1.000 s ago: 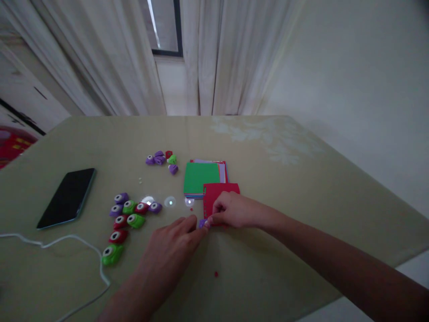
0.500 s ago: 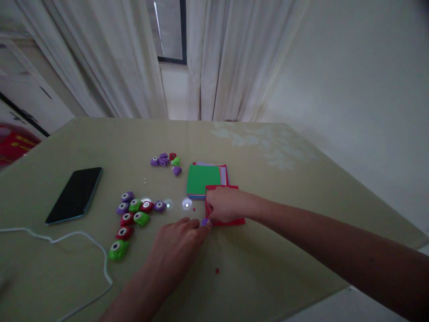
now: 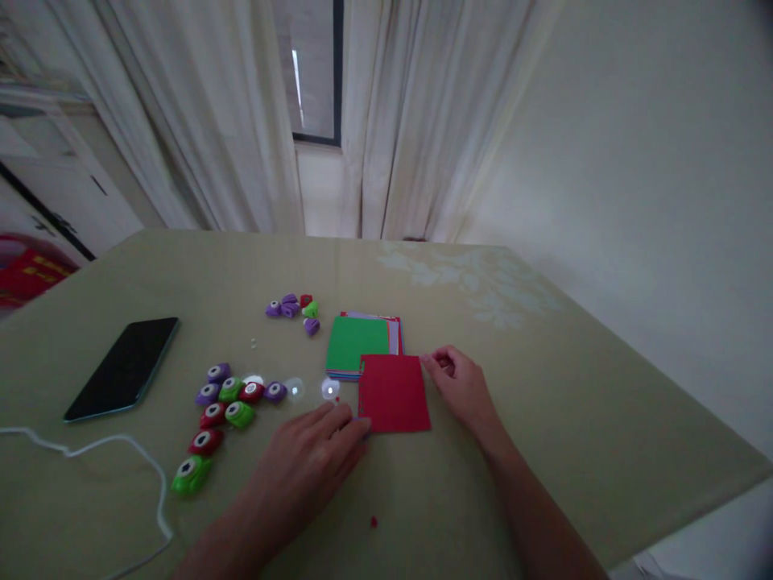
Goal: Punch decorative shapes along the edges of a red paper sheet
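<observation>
Red paper [image 3: 394, 395] overlapped green paper [image 3: 356, 342], its far right corner pinched in the right hand [image 3: 460, 383]; the left hand [image 3: 317, 447], grip unclear, touched its near left corner.

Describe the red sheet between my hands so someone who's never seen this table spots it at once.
On the big table, find the stack of sheets topped by green. The red sheet overlaps its near right corner, between the left hand and right hand. Its broad face shows red, whereas the stack's own red only peeks out at the edges.
</observation>
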The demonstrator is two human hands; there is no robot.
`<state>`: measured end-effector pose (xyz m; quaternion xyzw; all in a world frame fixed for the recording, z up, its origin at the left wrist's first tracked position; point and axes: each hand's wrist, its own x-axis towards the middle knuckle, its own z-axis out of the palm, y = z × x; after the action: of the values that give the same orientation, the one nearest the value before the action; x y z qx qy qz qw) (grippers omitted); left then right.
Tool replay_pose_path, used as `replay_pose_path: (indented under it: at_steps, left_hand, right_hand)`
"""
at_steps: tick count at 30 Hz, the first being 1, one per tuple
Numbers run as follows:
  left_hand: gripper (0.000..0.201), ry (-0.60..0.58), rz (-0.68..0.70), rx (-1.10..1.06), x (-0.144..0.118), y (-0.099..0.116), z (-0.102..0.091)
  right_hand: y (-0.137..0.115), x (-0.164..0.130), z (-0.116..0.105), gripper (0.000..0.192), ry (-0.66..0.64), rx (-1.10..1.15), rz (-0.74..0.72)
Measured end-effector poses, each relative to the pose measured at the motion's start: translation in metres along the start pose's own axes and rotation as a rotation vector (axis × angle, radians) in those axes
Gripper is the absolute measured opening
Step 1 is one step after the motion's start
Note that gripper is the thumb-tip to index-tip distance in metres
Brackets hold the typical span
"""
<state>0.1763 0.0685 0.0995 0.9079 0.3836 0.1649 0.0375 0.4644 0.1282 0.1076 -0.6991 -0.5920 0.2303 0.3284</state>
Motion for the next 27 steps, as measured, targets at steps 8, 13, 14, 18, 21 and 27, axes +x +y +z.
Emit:
replay_pose_path:
  at_steps: [8,13,14,18,21,27]
  left_hand:
    - [0.025,-0.013,-0.076,-0.082,0.0,-0.008,0.008]
    - [0.021,-0.025,-0.128,-0.163,0.001,-0.008,0.008]
    - [0.02,-0.036,-0.144,-0.181,0.002,-0.008,0.007]
    - [0.016,-0.06,-0.215,-0.183,0.001,-0.012,0.002]
    - [0.018,-0.052,-0.257,-0.136,-0.002,-0.017,0.002]
    - [0.03,-0.037,-0.297,-0.05,-0.004,-0.026,-0.003]
  right_hand:
    - [-0.005,-0.015,0.022,0.033,-0.093,0.059,0.033]
    - [0.002,-0.011,0.02,0.028,-0.168,0.252,-0.016]
    - [0.003,-0.01,0.017,0.029,-0.179,0.299,-0.023]
    - [0.009,-0.004,0.002,0.037,-0.152,0.472,0.009]
    - [0.011,-0.001,-0.004,0.041,-0.14,0.593,0.053]
    - [0.007,-0.004,-0.008,0.045,-0.139,0.78,0.144]
